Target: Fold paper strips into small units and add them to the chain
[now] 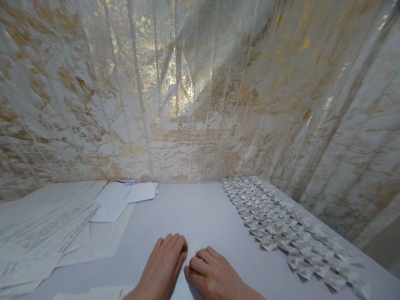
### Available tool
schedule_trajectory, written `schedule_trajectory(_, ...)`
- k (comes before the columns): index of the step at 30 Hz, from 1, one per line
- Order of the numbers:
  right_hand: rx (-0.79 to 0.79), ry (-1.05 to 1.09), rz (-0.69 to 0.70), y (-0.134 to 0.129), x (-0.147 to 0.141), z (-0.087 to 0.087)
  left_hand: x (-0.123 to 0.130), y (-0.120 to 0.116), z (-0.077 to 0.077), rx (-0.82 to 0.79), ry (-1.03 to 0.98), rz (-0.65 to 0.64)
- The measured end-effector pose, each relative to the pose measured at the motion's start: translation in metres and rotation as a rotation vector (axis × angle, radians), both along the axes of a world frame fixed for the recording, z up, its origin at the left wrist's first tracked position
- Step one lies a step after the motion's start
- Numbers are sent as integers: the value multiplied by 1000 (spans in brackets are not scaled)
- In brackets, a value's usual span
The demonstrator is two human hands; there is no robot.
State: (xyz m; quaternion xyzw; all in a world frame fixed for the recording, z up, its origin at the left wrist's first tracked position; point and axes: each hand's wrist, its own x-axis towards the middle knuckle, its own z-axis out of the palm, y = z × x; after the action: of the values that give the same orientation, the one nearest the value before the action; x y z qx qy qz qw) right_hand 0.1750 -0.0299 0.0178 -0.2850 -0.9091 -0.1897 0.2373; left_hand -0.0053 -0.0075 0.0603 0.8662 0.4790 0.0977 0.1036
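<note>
A pale strip of paper [181, 287] lies on the table between my hands, mostly hidden under them and blending into the white surface. My left hand [167, 262] rests on its left side, fingers curled down and closed on the paper. From the right, my right hand [212, 268] has its fingers bent and its thumb against the paper's edge, closed on it as well. Only a small gap separates the two hands.
Printed sheets [46, 241] spread over the left of the white table [187, 208]. Small white papers [111, 202] lie at the back left. Rows of folded paper pieces [275, 225] line the right side. A gold-patterned curtain [187, 104] hangs behind. Another sheet [96, 293] is near the front edge.
</note>
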Motion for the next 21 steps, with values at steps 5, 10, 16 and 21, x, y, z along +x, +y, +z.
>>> schedule_trajectory(5, -33, -40, -7, 0, 2, 4, -10, 0, -1, -60, -117, -31)
schedule_trajectory(10, -80, -70, -36, -2, 4, 8, -16, 7, -13, -28, -194, -38)
schedule_trajectory(16, -10, -76, -59, 0, -2, -4, -29, 9, -23, 94, -62, 66)
schedule_trajectory(21, -22, -18, -94, 1, -9, -15, -29, -12, -39, 200, 26, -171)
